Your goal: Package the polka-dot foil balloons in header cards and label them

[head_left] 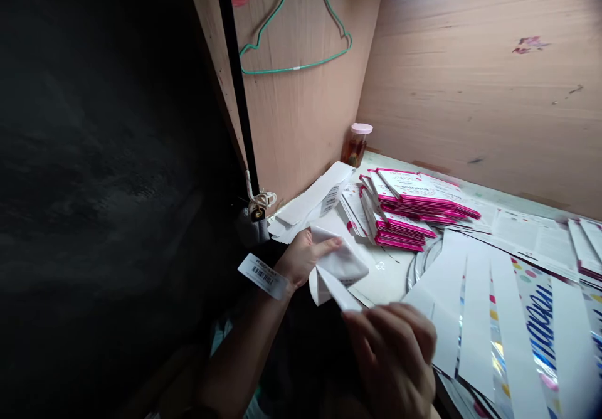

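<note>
My left hand (301,257) is closed around a folded white paper (345,259), its thumb lying along the top. My right hand (397,350) pinches a pointed flap of paper (336,288) at its lower end, the fingers curled and slightly blurred. This flap runs up to the paper in my left hand; whether the two are one piece I cannot tell. A white barcode label (262,275) clings to my left wrist. Just beyond my left hand lie long white sheets (310,202), one with a barcode.
Stacks of pink-edged printed packs (409,206) lie behind my hands. White cards with dotted, foil-lettered strips (498,318) fan out at right. A lidded jar (356,146) stands in the corner. A green hanger (296,68) hangs on the wood panel, beside a black pole (237,80).
</note>
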